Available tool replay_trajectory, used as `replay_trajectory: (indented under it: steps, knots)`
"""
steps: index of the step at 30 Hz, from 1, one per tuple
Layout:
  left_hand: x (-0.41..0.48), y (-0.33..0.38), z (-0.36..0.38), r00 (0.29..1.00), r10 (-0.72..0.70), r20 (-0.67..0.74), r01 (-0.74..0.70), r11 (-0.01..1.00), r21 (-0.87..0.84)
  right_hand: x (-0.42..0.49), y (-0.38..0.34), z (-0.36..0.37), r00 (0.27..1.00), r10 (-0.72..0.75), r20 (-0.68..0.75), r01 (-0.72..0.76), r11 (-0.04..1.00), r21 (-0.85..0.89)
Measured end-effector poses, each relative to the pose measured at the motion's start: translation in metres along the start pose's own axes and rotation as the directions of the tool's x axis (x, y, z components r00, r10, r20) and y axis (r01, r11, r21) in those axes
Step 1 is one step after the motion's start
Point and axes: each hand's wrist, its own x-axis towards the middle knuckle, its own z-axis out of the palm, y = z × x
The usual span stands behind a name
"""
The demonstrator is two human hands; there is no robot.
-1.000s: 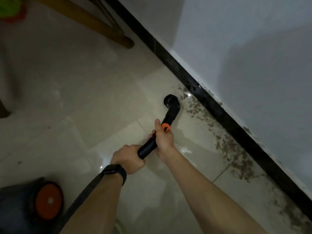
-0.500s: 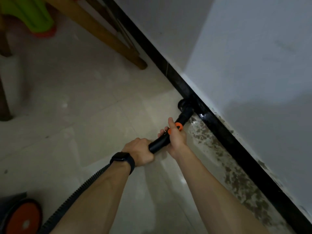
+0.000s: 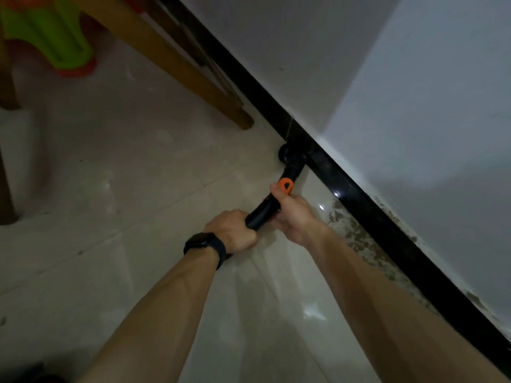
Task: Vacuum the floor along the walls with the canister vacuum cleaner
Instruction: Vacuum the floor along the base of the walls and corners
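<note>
Black vacuum tube (image 3: 262, 212) (both hands (image 3: 231, 230) gripping), nozzle (image 3: 291, 156) at skirting (image 3: 359, 203)

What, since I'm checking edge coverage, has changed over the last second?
The nozzle moved from the open tile up against the black skirting, nearer the wooden leg. Unchanged: left hand and right hand both grip the black tube.

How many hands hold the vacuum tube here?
2. The left hand, with a watch on its wrist, grips the near end of the tube. The right hand grips it further along, by the orange button. Neither hand is hidden.
</note>
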Motion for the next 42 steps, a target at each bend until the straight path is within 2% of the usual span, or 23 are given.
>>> replay_trajectory:
  steps: [6,11,14,17,20,24,29,33,37,40,42]
  knots:
    - [0.015,-0.005,-0.027,0.999,-0.011,-0.05,0.009,0.999,-0.03,0.007,-0.023,0.03,0.998,-0.044,0.032,0.048,0.992,-0.12]
    - [0.02,-0.021,-0.057,0.997,-0.064,-0.053,0.056,0.988,-0.146,0.006,-0.024,0.059,0.989,-0.081,0.122,0.103,0.976,-0.193]
    - [0.007,-0.028,-0.051,0.998,-0.069,0.0,0.068,0.969,-0.236,-0.002,-0.019,0.066,0.997,-0.044,0.066,0.057,0.978,-0.199]
    - [-0.012,-0.029,-0.027,0.993,-0.052,0.103,0.078,0.961,-0.266,-0.015,-0.008,0.056,0.999,0.024,-0.043,-0.028,0.995,-0.097]
    - [-0.023,-0.024,-0.007,0.984,0.0,0.179,0.03,0.986,-0.163,-0.027,0.007,0.03,0.991,0.05,-0.128,-0.04,0.996,0.08]
    - [-0.03,-0.014,0.016,0.973,0.053,0.226,-0.047,0.998,-0.034,-0.039,0.033,-0.002,0.984,0.055,-0.169,-0.023,0.982,0.187]
    - [-0.039,-0.008,0.043,0.969,0.077,0.233,-0.088,0.995,0.037,-0.052,0.054,-0.028,0.981,0.017,-0.193,0.027,0.974,0.223]
    - [-0.04,-0.001,0.037,0.977,0.074,0.2,-0.095,0.991,0.096,-0.055,0.051,-0.033,0.987,0.001,-0.158,0.032,0.978,0.207]
    - [-0.039,0.002,0.021,0.988,0.092,0.121,-0.114,0.974,0.195,-0.049,0.036,-0.026,0.993,-0.029,-0.112,0.048,0.984,0.173]
    - [-0.04,0.0,0.022,0.984,0.177,-0.02,-0.166,0.952,0.259,-0.037,0.023,-0.015,0.987,-0.068,-0.147,0.087,0.988,0.129]
    - [-0.043,-0.003,0.029,0.96,0.25,-0.128,-0.185,0.906,0.38,-0.029,0.017,-0.009,0.986,-0.075,-0.147,0.092,0.99,0.11]
